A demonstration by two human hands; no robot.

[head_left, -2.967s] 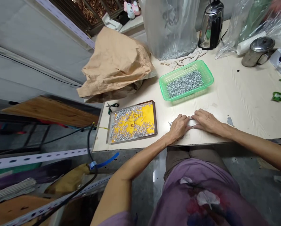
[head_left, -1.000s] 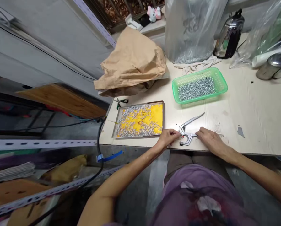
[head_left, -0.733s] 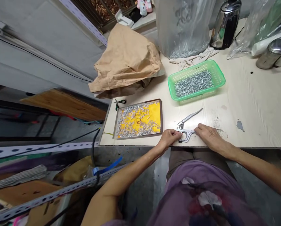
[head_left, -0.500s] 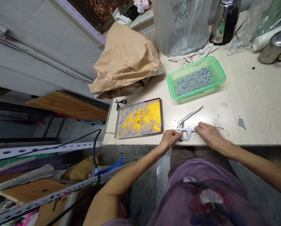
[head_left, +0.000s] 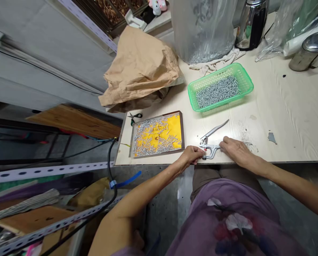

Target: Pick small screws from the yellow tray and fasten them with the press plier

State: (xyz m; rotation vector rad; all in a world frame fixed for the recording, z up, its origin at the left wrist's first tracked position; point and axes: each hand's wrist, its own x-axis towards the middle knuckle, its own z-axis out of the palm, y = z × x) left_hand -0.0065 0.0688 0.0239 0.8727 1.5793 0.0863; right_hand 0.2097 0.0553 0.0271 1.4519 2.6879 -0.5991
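Note:
A pair of grey metal hand-press pliers [head_left: 211, 150] lies at the table's front edge, its upper lever angled up and away from the lower frame. My right hand [head_left: 235, 151] is closed round the end of the lower handle. At the jaw on the left side, beside a small red part, my left hand [head_left: 193, 155] is pinched shut; whatever sits between its fingertips is too small to make out. Left of the pliers is a shallow tray [head_left: 183, 131] with a yellow bottom and many small silver metal pins [head_left: 169, 143] scattered in it.
Beyond the pliers stands a green plastic basket [head_left: 194, 101] of similar silver pieces. Scissors [head_left: 133, 117] and a brown paper bag [head_left: 143, 67] lie at the left. Behind are a clear plastic bag [head_left: 204, 32], a kettle [head_left: 252, 25] and a metal jug [head_left: 309, 51].
The view has shifted slightly. Both hands stay almost in place at the pliers, with my left fingers still pinched at the jaw and the lever still raised.

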